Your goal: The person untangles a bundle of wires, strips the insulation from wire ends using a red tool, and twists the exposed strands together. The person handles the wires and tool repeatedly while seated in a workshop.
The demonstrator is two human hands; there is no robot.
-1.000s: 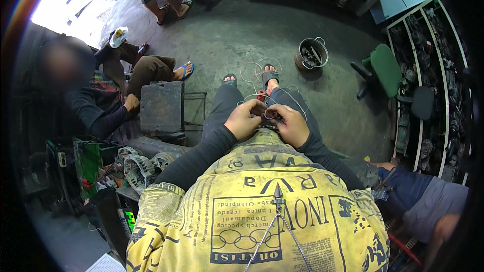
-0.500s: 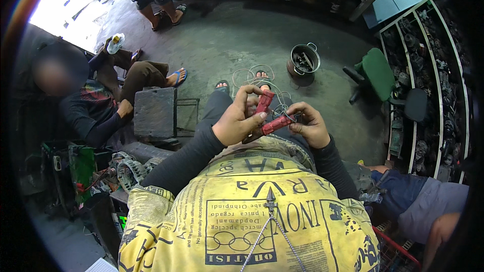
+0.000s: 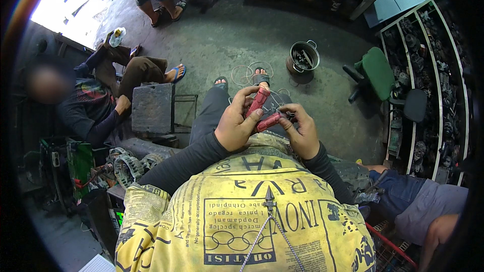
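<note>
My left hand (image 3: 234,127): clamped on red handles (image 3: 258,101), long axes slanting rightward, away | my right hand (image 3: 303,132): at lower handle's (image 3: 268,122) right end, pinch unclear

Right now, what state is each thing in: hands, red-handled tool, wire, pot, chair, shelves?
Red-handled tool: handles spread apart
Left hand: grip closed on the tool
Right hand: fingers bent at the lower handle's end; exact hold unclear
Wire: slack, in loose loops
Metal pot: upright, uncovered, holding dark pieces
Green chair: nobody sitting on it
Shelves: stocked with dark parts
</note>
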